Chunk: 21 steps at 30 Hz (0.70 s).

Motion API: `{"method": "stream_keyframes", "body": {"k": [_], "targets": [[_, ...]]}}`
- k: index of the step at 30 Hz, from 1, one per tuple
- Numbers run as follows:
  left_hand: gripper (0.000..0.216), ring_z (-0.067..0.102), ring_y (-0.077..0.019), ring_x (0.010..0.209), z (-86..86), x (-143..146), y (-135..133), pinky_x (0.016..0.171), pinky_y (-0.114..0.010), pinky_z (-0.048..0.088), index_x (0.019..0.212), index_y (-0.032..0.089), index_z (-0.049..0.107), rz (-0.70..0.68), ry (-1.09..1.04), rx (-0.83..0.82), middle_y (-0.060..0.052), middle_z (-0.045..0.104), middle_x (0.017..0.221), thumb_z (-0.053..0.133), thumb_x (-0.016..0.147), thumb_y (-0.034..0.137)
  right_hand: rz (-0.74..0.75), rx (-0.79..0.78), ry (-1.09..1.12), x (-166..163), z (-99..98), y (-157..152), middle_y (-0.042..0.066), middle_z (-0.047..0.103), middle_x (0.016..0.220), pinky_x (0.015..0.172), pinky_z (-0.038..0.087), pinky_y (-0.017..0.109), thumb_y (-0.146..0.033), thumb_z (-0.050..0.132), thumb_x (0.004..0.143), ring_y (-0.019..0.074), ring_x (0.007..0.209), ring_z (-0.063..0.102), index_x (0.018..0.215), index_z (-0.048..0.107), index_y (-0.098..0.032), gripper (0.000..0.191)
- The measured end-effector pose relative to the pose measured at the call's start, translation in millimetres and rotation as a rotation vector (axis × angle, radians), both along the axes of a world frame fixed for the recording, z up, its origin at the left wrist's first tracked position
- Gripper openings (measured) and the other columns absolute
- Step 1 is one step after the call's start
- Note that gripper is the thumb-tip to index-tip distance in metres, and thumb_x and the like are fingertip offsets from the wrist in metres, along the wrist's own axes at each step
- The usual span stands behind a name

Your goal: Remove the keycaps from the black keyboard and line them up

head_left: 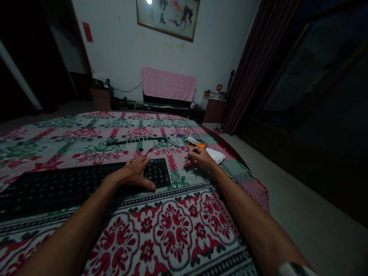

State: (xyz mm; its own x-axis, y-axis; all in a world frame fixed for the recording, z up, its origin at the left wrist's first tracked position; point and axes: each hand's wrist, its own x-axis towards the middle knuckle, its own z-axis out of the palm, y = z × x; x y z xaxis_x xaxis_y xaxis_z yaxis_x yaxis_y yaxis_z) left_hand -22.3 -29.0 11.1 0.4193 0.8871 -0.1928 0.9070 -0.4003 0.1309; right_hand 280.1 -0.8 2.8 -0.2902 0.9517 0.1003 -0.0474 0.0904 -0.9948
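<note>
A black keyboard (71, 182) lies across the patterned bedspread (178, 226). My left hand (135, 172) rests flat on the keyboard's right part, fingers spread, thumb toward me. My right hand (199, 158) lies on the bedspread to the right of the keyboard, its fingers curled together at a thin black cable (163, 145) that loops away from the keyboard's far edge. Whether those fingers grip the cable or only touch it is unclear. A white folded cloth (217, 155) and a small orange thing (200, 145) lie just beyond the right hand.
A second dark keyboard or row of keys (135, 140) lies farther back on the bed. Beyond stand a low cabinet with a pink cloth (168, 83) draped over it, a framed picture (169, 15) and dark curtains (258, 65). Bare floor (301, 207) runs along the bed's right side.
</note>
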Motion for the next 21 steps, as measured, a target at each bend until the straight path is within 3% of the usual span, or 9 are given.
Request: {"method": "stream_keyframes", "body": {"k": [7, 13, 18, 21], "targets": [[0.12, 0.014, -0.0337, 0.133, 2.1, 1, -2, 0.108, -0.047, 0.012, 0.14, 0.013, 0.018, 0.001, -0.013, -0.013, -0.019, 0.017, 0.145, 0.052, 0.045, 0.077, 0.028, -0.055, 0.074, -17, -5.5, 11, 0.001, 0.066, 0.078, 0.049, 0.05, 0.022, -0.038, 0.068, 0.066, 0.0104, 0.055, 0.061, 0.077, 0.051, -0.016, 0.03], [0.121, 0.015, -0.0351, 0.133, 4.2, 3, -4, 0.107, -0.049, 0.012, 0.139, 0.01, 0.02, -0.007, -0.038, -0.006, -0.021, 0.019, 0.144, 0.053, 0.044, 0.077, 0.073, -0.008, 0.158, -55, -0.6, 29, 0.001, 0.066, 0.075, 0.051, 0.048, 0.02, -0.037, 0.067, 0.067, 0.0098, 0.056, 0.061, 0.073, 0.053, -0.016, 0.026], [0.119, 0.014, -0.0349, 0.133, 3.3, 2, -4, 0.107, -0.049, 0.011, 0.139, 0.012, 0.02, 0.002, -0.037, -0.016, -0.021, 0.018, 0.145, 0.054, 0.045, 0.076, 0.016, 0.025, 0.312, -102, 14.3, 38, 0.0, 0.065, 0.072, 0.053, 0.047, 0.019, -0.038, 0.063, 0.071, 0.0076, 0.056, 0.059, 0.075, 0.055, -0.017, 0.023], [0.118, 0.011, -0.0337, 0.134, 3.6, 1, -4, 0.107, -0.049, 0.01, 0.14, 0.013, 0.017, -0.002, -0.044, -0.028, -0.019, 0.015, 0.146, 0.053, 0.046, 0.076, 0.083, 0.041, 0.318, -119, 29.5, 42, 0.0, 0.065, 0.069, 0.055, 0.048, 0.02, -0.038, 0.063, 0.071, 0.0083, 0.056, 0.059, 0.075, 0.056, -0.016, 0.023]]}}
